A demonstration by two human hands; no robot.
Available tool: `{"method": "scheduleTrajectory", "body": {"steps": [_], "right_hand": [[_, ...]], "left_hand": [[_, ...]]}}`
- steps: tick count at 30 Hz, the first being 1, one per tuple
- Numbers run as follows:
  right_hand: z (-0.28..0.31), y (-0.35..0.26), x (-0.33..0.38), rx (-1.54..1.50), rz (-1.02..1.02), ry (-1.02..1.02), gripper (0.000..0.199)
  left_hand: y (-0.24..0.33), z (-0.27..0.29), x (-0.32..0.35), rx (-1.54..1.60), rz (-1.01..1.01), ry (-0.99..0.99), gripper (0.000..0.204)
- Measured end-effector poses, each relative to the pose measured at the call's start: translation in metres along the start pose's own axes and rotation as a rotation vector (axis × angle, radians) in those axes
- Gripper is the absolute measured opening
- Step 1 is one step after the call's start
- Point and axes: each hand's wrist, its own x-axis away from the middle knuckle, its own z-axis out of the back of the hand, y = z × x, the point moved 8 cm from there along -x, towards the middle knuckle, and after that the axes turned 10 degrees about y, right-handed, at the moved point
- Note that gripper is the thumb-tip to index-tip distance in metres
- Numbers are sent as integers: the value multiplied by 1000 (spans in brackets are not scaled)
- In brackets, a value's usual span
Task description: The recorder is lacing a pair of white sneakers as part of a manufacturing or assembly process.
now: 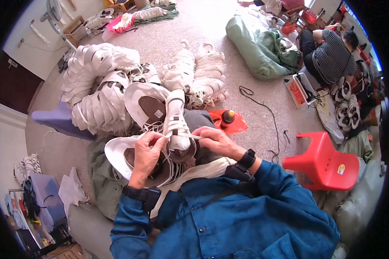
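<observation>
A white lace-up shoe (175, 113) with dark parts rests in front of me, its toe pointing away. A white shoelace (194, 137) stretches across its opening. My left hand (147, 155) is closed, thumb and fingers pinching the lace on the left side. On the right, my right hand (219, 142) pinches the lace in the same manner. White shoe uppers with brown linings lie beside the shoe, one (138, 100) at its upper left, another (116, 152) under my left wrist. Part of the shoe's heel is in shadow.
Stacked white shoe uppers (101, 110) rest on a purple chair (56, 115) at left; more rows (209, 71) stand ahead. An orange-red bag (240, 124) holds a dark bottle (227, 115). A red stool (326, 159) and black cord (266, 108) are right. Beyond, a person (333, 56) sits near green sacks (257, 52).
</observation>
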Motion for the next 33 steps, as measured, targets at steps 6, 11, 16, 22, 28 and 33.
{"method": "scheduleTrajectory", "body": {"steps": [6,11,16,22,28,33], "right_hand": [[11,7,1,-2,-98,-93,16],[15,19,2,-221,-293,-114,25],[59,-21,-3,-755,-189,0,31],[140,-33,9,-1272,-19,69,33],[245,24,49,-1312,-75,376,27],[307,66,67,-1038,-114,751,19]], "left_hand": [[19,9,-4,-295,-227,118,8],[47,1,8,-448,-372,220,6],[69,-43,41,-413,-383,124,18],[41,-86,35,-514,-275,51,26],[40,-94,26,-479,-255,64,23],[29,-91,25,-392,-195,95,20]]}}
